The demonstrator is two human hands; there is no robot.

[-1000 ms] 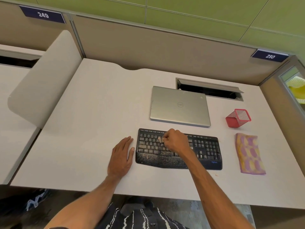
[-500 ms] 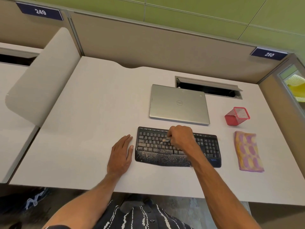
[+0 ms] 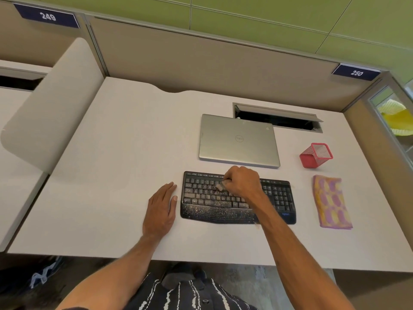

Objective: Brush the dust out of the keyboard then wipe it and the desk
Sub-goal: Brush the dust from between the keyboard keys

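A black keyboard (image 3: 277,198) lies on the white desk (image 3: 116,166), its keys and palm rest speckled with pale dust. My right hand (image 3: 242,182) hovers over the middle keys and grips a small brush (image 3: 220,186), whose pale bristle tip touches the keys. My left hand (image 3: 161,209) rests flat on the desk just left of the keyboard, fingers straight. A pink and yellow cloth (image 3: 331,202) lies flat to the right of the keyboard.
A closed silver laptop (image 3: 239,140) sits behind the keyboard. A red mesh pen cup (image 3: 315,155) stands at the right, above the cloth. An open cable hatch (image 3: 277,117) is set in the desk's back. Partition walls enclose the back and right sides.
My right hand moved right along the key rows, then came back a little to the left with the brush. My left hand stayed in place on the desk.
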